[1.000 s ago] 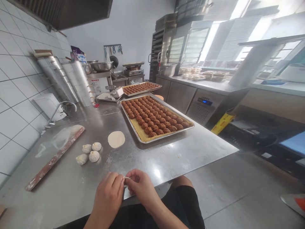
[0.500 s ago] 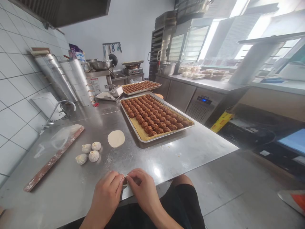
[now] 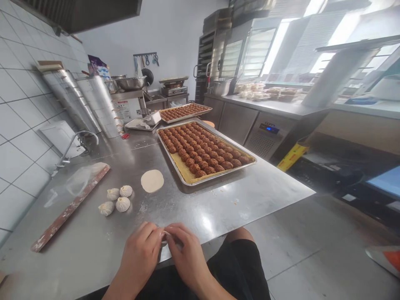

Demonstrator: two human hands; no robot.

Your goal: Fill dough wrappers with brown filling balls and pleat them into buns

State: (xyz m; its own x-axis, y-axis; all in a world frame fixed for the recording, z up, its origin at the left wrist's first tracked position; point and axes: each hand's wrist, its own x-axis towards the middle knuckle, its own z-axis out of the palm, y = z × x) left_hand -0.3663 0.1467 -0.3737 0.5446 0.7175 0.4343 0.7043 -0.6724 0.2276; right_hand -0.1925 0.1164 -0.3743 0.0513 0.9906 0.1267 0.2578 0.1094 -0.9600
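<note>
At the front edge of the steel table, my left hand point(image 3: 142, 246) and my right hand point(image 3: 185, 246) meet fingertip to fingertip. Both pinch the rim of a dough wrapper point(image 3: 165, 233), most of which my fingers hide. Just ahead, a round flat dough wrapper point(image 3: 152, 181) lies on the metal. Several pleated buns point(image 3: 123, 204) sit in a cluster to the left. Beyond the flat wrapper, a lined metal tray point(image 3: 187, 179) carries rows of brown filling balls point(image 3: 203, 152).
A floury wooden strip point(image 3: 71, 208) and a plastic bag point(image 3: 83, 179) lie on the table's point(image 3: 81, 250) left. A tap point(image 3: 75, 143) and tall metal cylinders point(image 3: 96, 104) stand by the tiled wall. Behind is a second tray of balls point(image 3: 186, 111).
My fingertips have drawn closer together over the wrapper; the brown filling that showed between them is now mostly covered. The view has shifted very slightly.
</note>
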